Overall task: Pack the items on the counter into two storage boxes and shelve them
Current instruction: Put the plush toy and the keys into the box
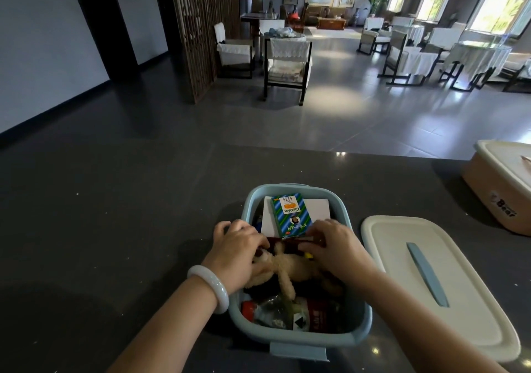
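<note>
I see both hands inside the open blue box point(298, 336) on the dark counter point(115, 229). The left hand point(238, 253), bracelet point(211, 289) at the wrist, grips a cream plush toy point(290, 266). The right hand point(334, 246) curls beside it, perhaps onto a red packet point(287, 241). A green striped carton point(290, 214) lies behind them. The white lid point(431, 280) rests just right of the box.

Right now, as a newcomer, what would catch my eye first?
The blue storage box on the counter, crammed full, with a green striped carton on top at its far end. The left grip and right grip, bare hands, reach in at a cream plush toy. The box's white lid lies to its right.
</note>
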